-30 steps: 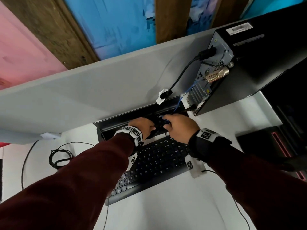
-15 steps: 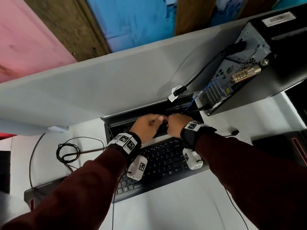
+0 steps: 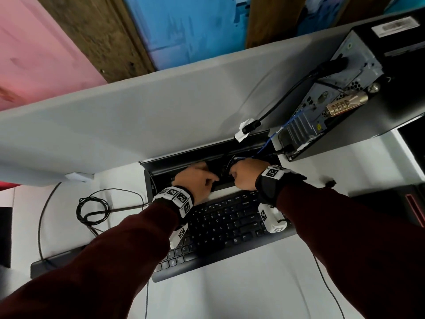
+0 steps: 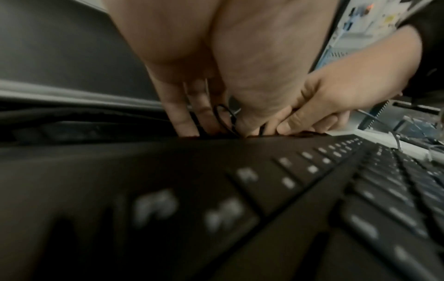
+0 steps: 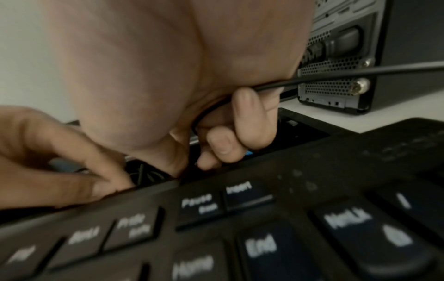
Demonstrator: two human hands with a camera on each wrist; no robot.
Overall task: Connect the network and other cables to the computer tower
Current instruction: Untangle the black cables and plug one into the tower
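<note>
**Our hands go deeper into the slot**

A second ago our left hand [image 3: 197, 180] and our right hand [image 3: 245, 174] were over the back edge of the flat black keyboard [image 3: 230, 224]. Now we have both hands lower, in the long black cable slot in the white desk [image 3: 174, 168]. Our left hand has slid to the left, so a small gap shows between our hands where they were touching half a second ago. Our right hand now has its fingers [image 5: 247, 114] curled round a thin black cable [image 5: 336, 76] that runs toward the black computer tower with its silver back [image 3: 345, 72].
</note>
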